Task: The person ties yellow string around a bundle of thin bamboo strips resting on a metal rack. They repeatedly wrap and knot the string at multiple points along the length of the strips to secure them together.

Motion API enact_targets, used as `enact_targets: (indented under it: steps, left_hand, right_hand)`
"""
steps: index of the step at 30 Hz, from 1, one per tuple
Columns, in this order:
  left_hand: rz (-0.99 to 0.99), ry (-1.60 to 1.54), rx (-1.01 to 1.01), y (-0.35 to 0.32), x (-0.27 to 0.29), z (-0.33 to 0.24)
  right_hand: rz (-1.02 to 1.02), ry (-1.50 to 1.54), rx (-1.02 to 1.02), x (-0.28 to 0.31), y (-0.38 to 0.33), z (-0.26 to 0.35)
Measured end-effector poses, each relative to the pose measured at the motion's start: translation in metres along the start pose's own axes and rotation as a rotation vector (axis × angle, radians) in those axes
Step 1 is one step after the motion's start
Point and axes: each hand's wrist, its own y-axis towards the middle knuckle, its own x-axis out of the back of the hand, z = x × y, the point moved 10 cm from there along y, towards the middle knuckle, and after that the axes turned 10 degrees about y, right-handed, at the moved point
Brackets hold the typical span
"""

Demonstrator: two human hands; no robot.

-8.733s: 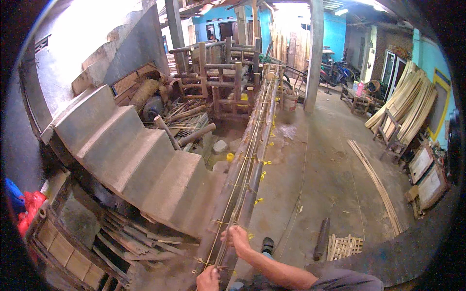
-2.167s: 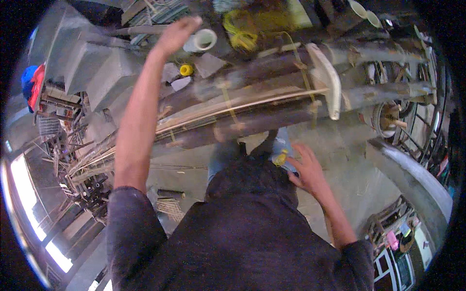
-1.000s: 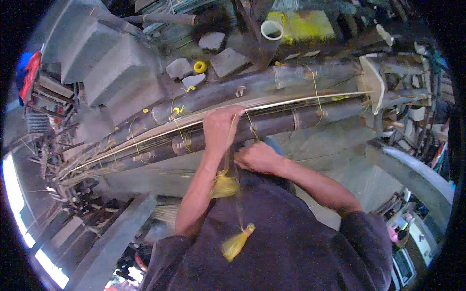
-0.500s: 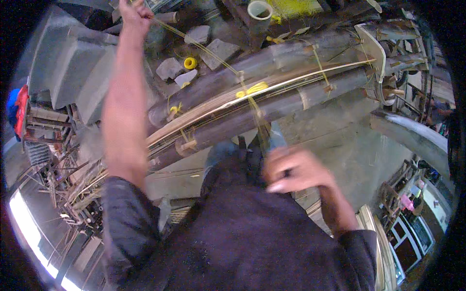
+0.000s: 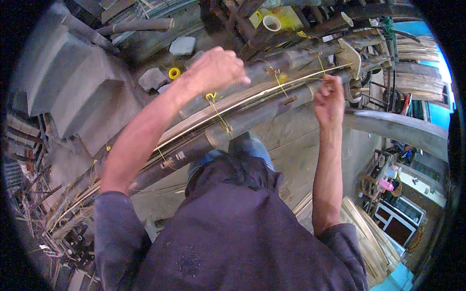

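Observation:
A long bundle of pale split bamboo strips (image 5: 242, 101) lies along two dark bamboo poles, the far pole (image 5: 296, 59) and the near pole (image 5: 252, 114). Thin yellow cord (image 5: 280, 87) crosses the bundle in several places. My left hand (image 5: 218, 68), somewhat blurred, is curled closed above the far pole; what it holds, if anything, is hidden. Towards the right end of the bundle, my right hand (image 5: 330, 99) is raised with its fingertips pinched by the near pole. A thin yellow line runs to those fingertips. A knotted yellow tie (image 5: 210, 98) sits on the bundle's far edge.
Concrete steps (image 5: 73, 72) rise at the left. A yellow roll (image 5: 174, 73) lies near stone blocks (image 5: 182, 46) beyond the poles. At the back stands a white-rimmed cup (image 5: 272, 23). Bamboo slats (image 5: 371, 242) are stacked at the lower right.
My left hand has come down and rightward from the far left, where it held the cord stretched out. My right hand has gone from my lap up to the right end. The view has shifted.

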Motion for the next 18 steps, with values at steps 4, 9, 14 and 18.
enact_targets:
  steps: [4,9,14,18]
  left_hand:
    - [-0.12,0.001,0.109,-0.006,-0.006,-0.001]
    - [-0.163,0.313,-0.039,0.03,-0.046,-0.055]
    - [-0.101,0.387,0.134,0.075,0.001,-0.011]
    - [0.045,0.265,0.247,0.043,0.009,0.022]
  right_hand:
    - [0.017,0.177,0.153,0.033,-0.04,0.048]
    - [0.109,0.326,-0.227,0.201,-0.117,0.007]
    - [0.191,-1.368,-0.319,0.211,-0.163,-0.094]
    - [0.746,-1.246,0.539,-0.065,-0.074,-0.049]
